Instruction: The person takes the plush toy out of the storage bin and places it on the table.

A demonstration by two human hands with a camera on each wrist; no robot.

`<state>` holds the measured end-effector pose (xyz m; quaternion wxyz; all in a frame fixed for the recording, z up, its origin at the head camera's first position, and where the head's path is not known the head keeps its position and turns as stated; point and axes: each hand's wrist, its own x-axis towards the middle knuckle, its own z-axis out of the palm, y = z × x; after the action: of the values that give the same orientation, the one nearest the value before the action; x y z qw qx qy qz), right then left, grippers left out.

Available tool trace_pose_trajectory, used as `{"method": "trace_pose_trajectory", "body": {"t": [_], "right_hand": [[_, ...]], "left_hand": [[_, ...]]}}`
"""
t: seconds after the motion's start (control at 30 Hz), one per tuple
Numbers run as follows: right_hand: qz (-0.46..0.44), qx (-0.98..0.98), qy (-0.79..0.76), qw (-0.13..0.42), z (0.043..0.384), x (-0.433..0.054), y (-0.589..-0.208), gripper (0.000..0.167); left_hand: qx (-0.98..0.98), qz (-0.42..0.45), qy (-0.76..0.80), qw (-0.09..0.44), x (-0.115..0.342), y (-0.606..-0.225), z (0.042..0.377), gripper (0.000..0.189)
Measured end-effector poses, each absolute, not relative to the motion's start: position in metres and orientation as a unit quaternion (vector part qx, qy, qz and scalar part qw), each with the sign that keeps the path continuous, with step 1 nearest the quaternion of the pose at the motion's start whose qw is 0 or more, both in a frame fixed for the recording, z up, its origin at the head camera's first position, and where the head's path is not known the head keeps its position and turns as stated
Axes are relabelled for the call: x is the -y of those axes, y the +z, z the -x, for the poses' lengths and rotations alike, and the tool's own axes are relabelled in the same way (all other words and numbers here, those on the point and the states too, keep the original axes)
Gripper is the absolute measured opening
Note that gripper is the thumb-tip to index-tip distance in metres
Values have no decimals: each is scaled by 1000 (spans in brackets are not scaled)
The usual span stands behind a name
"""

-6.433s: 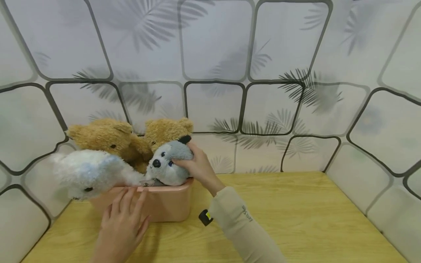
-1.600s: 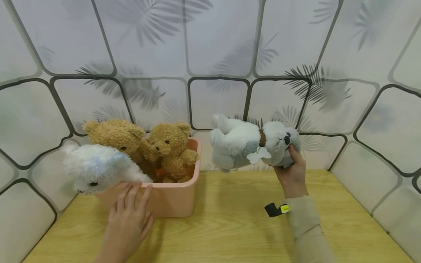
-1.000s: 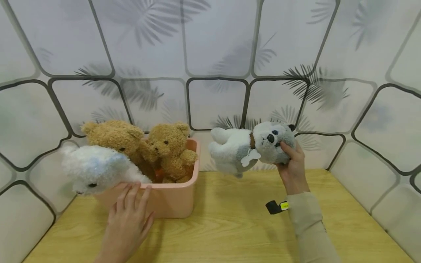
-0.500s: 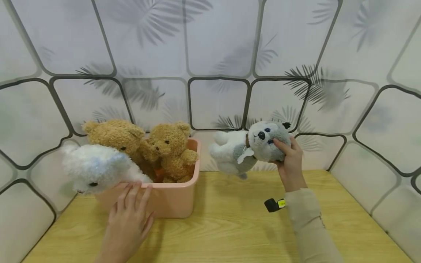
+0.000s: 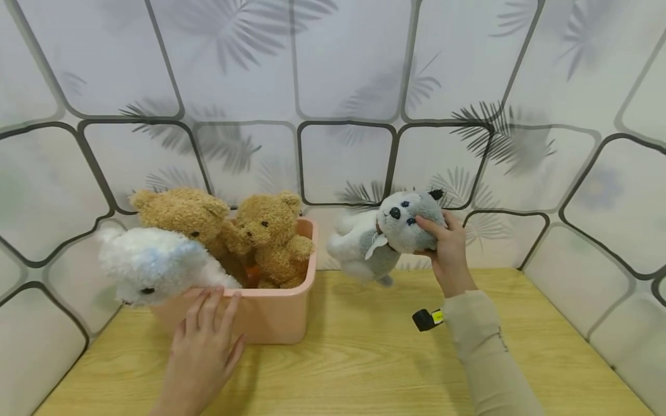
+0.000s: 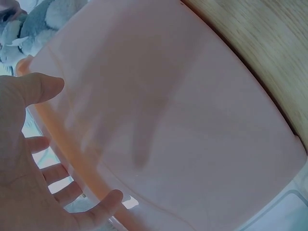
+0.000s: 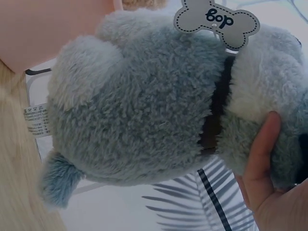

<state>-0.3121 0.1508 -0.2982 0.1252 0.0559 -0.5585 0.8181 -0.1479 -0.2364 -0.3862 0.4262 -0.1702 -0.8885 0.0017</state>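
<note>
My right hand (image 5: 450, 251) grips the grey-and-white plush dog (image 5: 377, 251) by its head, holding it sideways above the table to the right of the pink bin (image 5: 276, 318). In the right wrist view, a bone-shaped tag (image 7: 216, 21) reading "dog" hangs from the brown collar. My left hand (image 5: 203, 341) rests its fingers on the bin's front rim. In the left wrist view, those fingers reach over the rim and the thumb (image 6: 45, 89) is spread apart. Inside the bin sit two brown teddy bears, a left one (image 5: 174, 211) and a right one (image 5: 267, 222). A fluffy white plush (image 5: 151, 260) leans over the front left rim.
The wooden table (image 5: 354, 370) spreads in front and to the right of the bin. Patterned wall panels (image 5: 343, 167) close in the back and both sides. A small black-and-yellow item (image 5: 424, 319) shows at the right wrist.
The right hand has lifted the plush dog out of the bin and carried it right. Over the last second the dog's face has turned toward the camera and it has drifted slightly left.
</note>
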Motion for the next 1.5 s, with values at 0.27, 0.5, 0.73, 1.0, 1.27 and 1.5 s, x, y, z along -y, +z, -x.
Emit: {"method": "trace_pose_trajectory", "body": {"t": [0.27, 0.5, 0.73, 1.0, 1.27, 1.5], "right_hand": [[-57, 610, 786, 83, 316, -140, -299, 24], [-51, 653, 750, 92, 322, -129, -302, 37], [-57, 706, 702, 79, 329, -119, -305, 54], [-80, 779, 620, 50, 335, -99, -311, 59], [-118, 815, 562, 79, 340, -83, -322, 61], [-154, 840, 503, 134, 343, -67, -333, 50]], "left_hand": [[889, 168, -3, 425, 236, -387, 147, 72], [891, 170, -7, 422, 235, -386, 147, 72], [890, 171, 3, 423, 236, -386, 147, 72], [890, 169, 3, 424, 236, -387, 147, 71], [890, 167, -3, 423, 236, -386, 147, 70], [890, 169, -4, 424, 237, -386, 146, 71]]}}
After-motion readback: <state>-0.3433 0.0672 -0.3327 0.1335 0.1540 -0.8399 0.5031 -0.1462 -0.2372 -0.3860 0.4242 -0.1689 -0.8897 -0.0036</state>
